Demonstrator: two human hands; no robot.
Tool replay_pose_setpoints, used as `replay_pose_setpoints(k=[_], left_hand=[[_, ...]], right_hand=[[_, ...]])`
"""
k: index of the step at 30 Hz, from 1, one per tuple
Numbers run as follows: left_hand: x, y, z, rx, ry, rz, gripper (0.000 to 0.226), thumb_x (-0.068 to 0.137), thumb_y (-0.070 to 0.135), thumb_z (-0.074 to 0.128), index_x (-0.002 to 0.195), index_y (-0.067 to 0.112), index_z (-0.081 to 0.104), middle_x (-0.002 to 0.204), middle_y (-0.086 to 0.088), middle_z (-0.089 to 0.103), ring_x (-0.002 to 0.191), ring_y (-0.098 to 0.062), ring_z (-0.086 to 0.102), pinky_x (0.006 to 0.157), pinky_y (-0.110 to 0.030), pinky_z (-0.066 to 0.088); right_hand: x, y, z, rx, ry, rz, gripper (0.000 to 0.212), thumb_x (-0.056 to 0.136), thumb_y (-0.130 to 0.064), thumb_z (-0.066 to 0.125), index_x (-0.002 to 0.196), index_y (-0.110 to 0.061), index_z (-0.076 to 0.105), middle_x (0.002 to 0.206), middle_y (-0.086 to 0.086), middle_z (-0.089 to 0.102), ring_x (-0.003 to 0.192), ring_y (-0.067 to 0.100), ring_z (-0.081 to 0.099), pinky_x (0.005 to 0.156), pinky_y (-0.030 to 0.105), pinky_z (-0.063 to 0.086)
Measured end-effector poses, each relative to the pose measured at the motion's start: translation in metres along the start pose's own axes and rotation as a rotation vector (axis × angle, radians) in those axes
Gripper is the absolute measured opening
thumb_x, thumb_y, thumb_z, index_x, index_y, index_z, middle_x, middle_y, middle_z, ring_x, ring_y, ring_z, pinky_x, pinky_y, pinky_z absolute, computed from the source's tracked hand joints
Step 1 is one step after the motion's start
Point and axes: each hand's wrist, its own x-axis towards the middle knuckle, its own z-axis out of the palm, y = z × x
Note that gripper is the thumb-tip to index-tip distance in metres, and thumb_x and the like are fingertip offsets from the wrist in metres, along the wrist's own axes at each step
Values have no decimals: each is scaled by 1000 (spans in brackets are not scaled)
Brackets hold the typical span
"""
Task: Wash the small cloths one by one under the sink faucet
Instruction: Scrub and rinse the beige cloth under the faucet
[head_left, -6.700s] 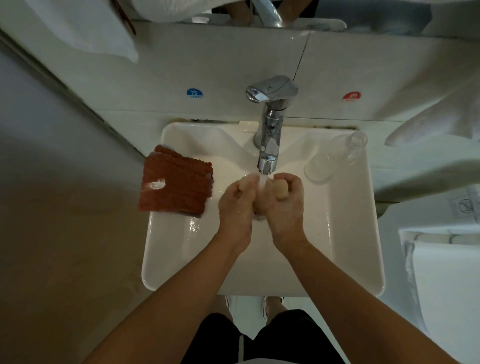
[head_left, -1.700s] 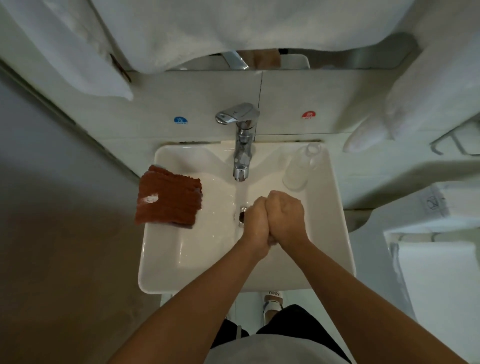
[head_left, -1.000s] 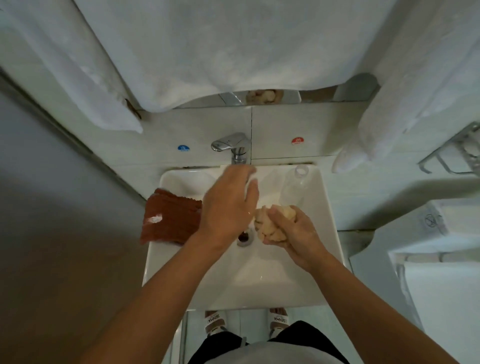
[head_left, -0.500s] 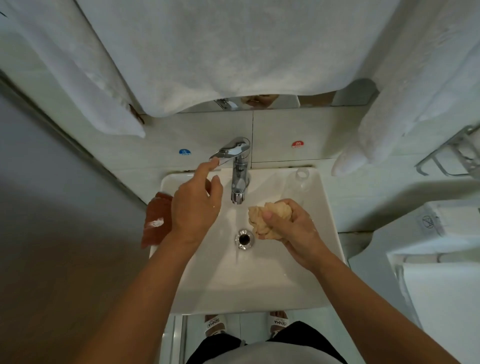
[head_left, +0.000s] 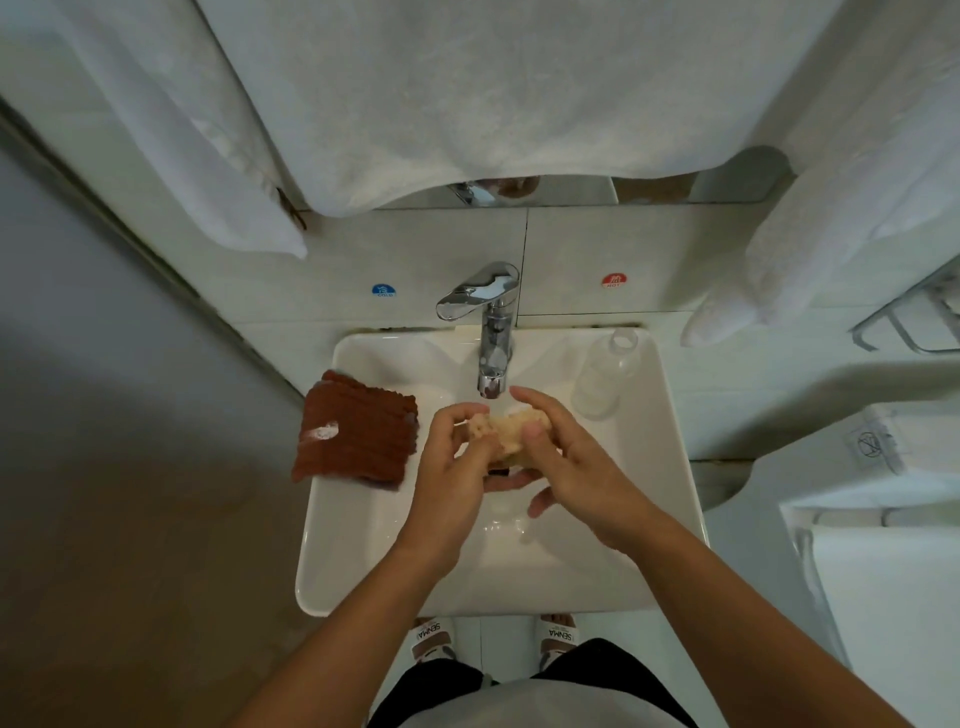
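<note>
Both hands held a wadded beige cloth (head_left: 511, 434) just below the faucet (head_left: 491, 332) spout, over the middle of the sink (head_left: 363, 561). The left hand (head_left: 457, 467) pinched its left end; the right hand (head_left: 566, 457) curled round its right side. Left of the grip, brown cloths (head_left: 356, 428) overhung the basin's left rim. Right of it stood a clear bottle (head_left: 602, 376). Bare basin lay nearer the person.

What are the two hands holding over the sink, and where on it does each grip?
A bunched beige cloth: the left hand pinches its left end, the right hand grips its right side.
</note>
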Motion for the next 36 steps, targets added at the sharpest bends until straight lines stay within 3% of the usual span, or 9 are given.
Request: replay_pose_setpoints(k=[6,11,15,17,21,25,29,33,36], left_hand=[[-2,-14,7,-48,-20,-8,22,89,16,58,110,12,57,104,-7,66,96,-22,66,90,-42,55],[0,-14,23,-9,117,14,19,107,27,47,120,14,49,108,-1,59,89,-1,63,74,-17,53],[20,-20,19,201,167,-5,27,105,52,38,114,30,51,111,1,62,100,-13,67,85,-40,60],[17,-23,20,215,141,8,28,108,47,39,100,25,54,93,1,65,87,-11,67,73,-33,58],[9,-30,18,125,164,67,19,109,31,44,102,18,56,83,4,65,73,-1,65,61,-18,51],[20,-36,11,-126,225,-81,14,101,17,61,114,13,57,84,-4,67,69,-9,64,54,-24,51],[25,-43,7,-348,115,-98,39,101,36,58,114,-1,60,89,-16,58,80,-19,58,63,-28,49],[27,-52,10,83,84,-29,20,111,26,37,99,16,49,80,20,57,74,2,57,66,-18,50],[34,-51,6,245,27,-9,27,111,27,33,88,22,44,69,21,51,64,2,53,64,-20,48]], right_hand=[[9,11,22,245,263,161,47,92,-52,55,117,-12,55,96,7,66,80,20,65,68,37,51],[16,16,35,312,381,101,26,70,-18,56,94,-23,66,90,10,65,87,26,62,72,41,52],[14,18,52,271,407,-36,35,71,-12,49,102,-18,64,91,12,65,80,20,63,58,30,52],[17,19,59,185,447,-103,18,84,-20,48,96,-16,62,85,8,66,77,18,63,60,30,52],[26,25,60,-47,425,-159,19,96,-33,42,87,-22,54,75,-4,59,70,8,58,66,27,52],[35,30,54,-176,348,-225,16,96,-27,44,93,-17,55,75,3,59,66,13,59,57,25,51],[46,35,49,-243,358,-213,14,93,-23,44,97,-15,55,78,3,61,69,12,59,60,26,51],[45,42,62,-235,436,-185,26,99,-28,37,77,-19,47,68,0,52,63,9,49,62,24,43],[43,54,69,-164,497,-136,34,99,-30,35,71,-13,43,62,-2,46,59,8,44,60,31,41]])
